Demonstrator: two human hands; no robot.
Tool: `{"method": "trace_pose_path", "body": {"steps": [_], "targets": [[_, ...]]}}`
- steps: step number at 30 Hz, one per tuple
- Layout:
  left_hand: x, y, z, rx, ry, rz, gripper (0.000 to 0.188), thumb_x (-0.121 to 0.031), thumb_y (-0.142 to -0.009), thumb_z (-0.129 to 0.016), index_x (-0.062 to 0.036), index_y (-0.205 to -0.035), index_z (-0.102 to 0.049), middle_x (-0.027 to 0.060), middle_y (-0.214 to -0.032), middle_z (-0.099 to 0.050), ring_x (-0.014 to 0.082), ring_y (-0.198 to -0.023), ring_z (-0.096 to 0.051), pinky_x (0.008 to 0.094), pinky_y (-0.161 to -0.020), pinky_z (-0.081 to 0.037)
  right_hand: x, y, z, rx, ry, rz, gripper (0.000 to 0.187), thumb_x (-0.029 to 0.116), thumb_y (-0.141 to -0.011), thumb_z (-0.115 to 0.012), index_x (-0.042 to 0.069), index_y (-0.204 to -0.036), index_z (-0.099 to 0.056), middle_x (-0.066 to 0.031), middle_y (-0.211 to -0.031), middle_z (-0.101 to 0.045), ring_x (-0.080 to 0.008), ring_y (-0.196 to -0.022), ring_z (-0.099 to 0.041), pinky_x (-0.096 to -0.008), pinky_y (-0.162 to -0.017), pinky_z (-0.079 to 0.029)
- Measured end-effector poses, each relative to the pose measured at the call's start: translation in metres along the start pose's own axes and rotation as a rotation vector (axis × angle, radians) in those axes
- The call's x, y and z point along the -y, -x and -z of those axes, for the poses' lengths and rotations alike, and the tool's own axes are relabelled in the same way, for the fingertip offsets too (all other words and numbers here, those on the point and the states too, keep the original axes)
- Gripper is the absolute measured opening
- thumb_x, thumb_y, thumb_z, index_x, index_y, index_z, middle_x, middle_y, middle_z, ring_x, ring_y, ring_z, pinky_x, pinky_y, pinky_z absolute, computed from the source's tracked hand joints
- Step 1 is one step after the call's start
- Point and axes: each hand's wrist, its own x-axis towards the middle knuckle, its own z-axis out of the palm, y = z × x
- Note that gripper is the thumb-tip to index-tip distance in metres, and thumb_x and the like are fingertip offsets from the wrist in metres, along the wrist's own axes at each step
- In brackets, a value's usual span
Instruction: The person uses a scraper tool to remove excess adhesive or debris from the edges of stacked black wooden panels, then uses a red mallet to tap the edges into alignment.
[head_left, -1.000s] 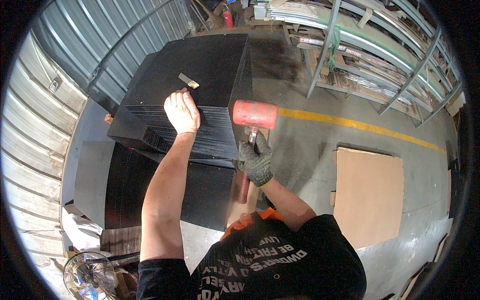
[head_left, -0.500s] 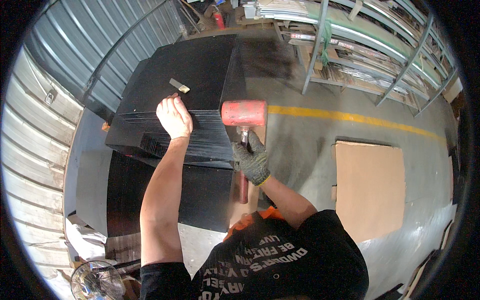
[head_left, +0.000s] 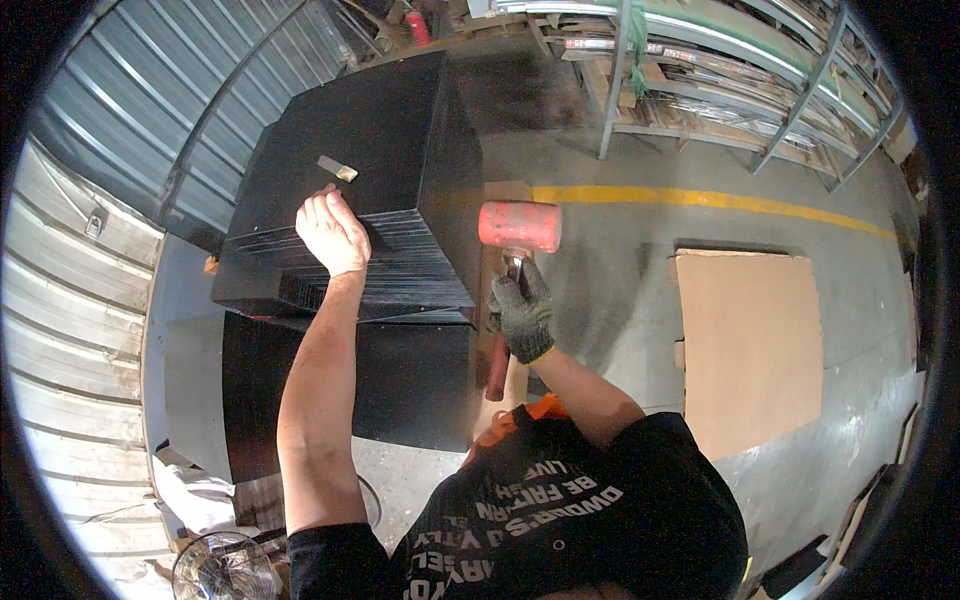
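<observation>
A tall stack of black sheets (head_left: 360,110) stands ahead of me, its layered edges facing me. My bare left hand (head_left: 332,230) is closed at the near top edge of the stack; what its fingers grip, if anything, is hidden. In my right hand (head_left: 523,312), which wears a grey knit glove, is the handle of a rubber mallet (head_left: 519,227) with a worn red head. The mallet is held to the right of the stack, apart from it. A small flat blade with a pale end (head_left: 338,168) lies on the top sheet, just beyond my left hand.
More black sheet (head_left: 410,385) lies lower, nearer me. Corrugated metal wall (head_left: 140,110) bounds the left. A flat brown board (head_left: 750,350) lies on the floor at right. A metal rack (head_left: 613,85) with long stock stands far right. A fan (head_left: 222,567) is at lower left.
The mallet has moved right, away from the stack's side, still in my right hand. My left hand stays at the stack's edge. The whole view has shifted slightly.
</observation>
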Motion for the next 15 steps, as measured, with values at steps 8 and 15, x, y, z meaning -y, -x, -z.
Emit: {"method": "trace_pose_path", "body": {"steps": [8,15], "targets": [[-0.001,0.000,0.000,0.040,-0.047,-0.007,0.027,-0.017,-0.098,-0.037,-0.0034,-0.094,-0.061,0.0114,-0.093,-0.062,0.0302,-0.088,-0.057,0.0413,-0.082,-0.041,0.002,-0.019,0.026,0.434,1.162,1.327,0.021,0.028,-0.075,-0.069,0.014,-0.085,-0.057,-0.0056,-0.057,-0.051,-0.0242,-0.047,-0.055,-0.0406,-0.042,-0.042],[0.000,-0.001,0.001,0.065,-0.019,0.026,0.023,-0.016,-0.097,-0.043,-0.0024,-0.095,-0.061,0.0127,-0.091,-0.061,0.0310,-0.086,-0.056,0.0417,-0.081,-0.041,-0.009,-0.022,0.001,0.476,1.509,1.217,0.034,0.029,-0.080,-0.062,0.010,-0.107,-0.059,-0.0082,-0.057,-0.057,-0.0273,-0.043,-0.055,-0.0435,-0.041,-0.044]]}}
